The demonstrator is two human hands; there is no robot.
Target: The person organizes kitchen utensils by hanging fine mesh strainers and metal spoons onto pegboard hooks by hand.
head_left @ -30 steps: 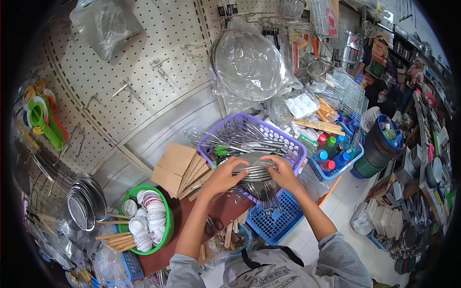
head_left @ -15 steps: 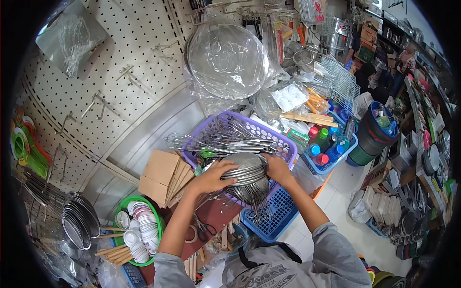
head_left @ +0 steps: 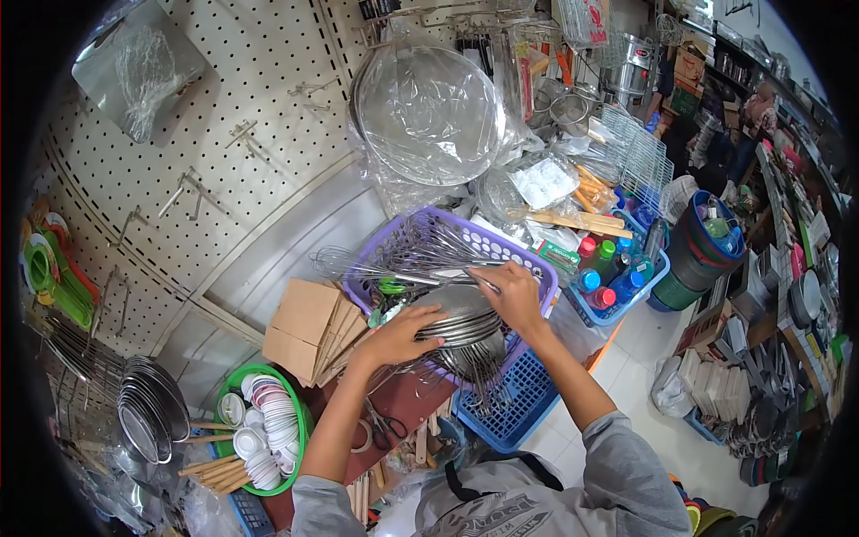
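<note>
My left hand is wrapped round the left side of a stack of round, shiny-rimmed metal pieces, its fingers over the top and its thumb against the rims. Below the stack hang many thin metal loops and handles. My right hand is above the stack's right side, fingers pinched on the handle end of a wire whisk. More wire whisks lie in the purple basket, their loops sticking out at the left. The stack rests over the basket's near side and hides part of it.
Folded cardboard stands left of the basket. A green basket holds small white dishes; scissors lie on the red-brown surface. A blue crate sits close in front, and a blue basket of bottles stands right.
My right hand has moved from the stack's right edge up and slightly left, onto a whisk's handle end. My left hand stays on the stack.
</note>
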